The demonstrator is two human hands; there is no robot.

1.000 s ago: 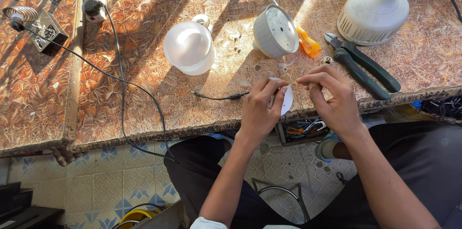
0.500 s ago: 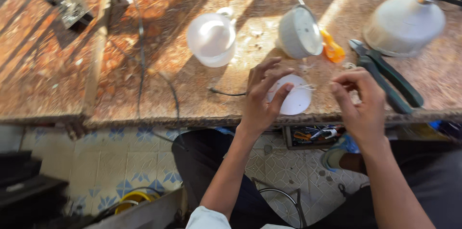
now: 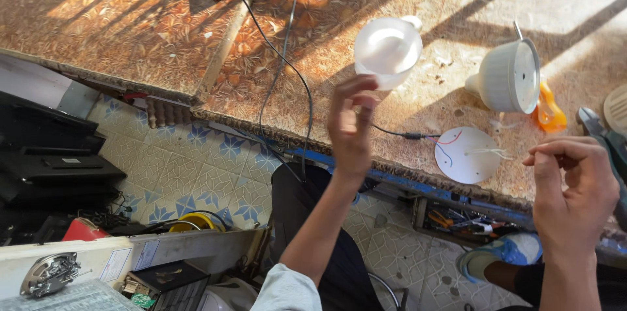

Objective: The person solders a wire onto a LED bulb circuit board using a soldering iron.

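While both hands hover pinched — left hand [image 3: 351,125], right hand [image 3: 575,183] gripping thin wires [image 3: 486,151] — white disc [image 3: 467,154] lies between.

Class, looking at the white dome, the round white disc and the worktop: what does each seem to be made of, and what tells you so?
White dome: likely translucent frosted plastic; sunlight glows through it.
Round white disc: probably a thin matte circuit board; red and blue wires lie on it. Metal or plastic, unclear.
Worktop: seems glossy patterned laminate; brown floral print, chipped edge.
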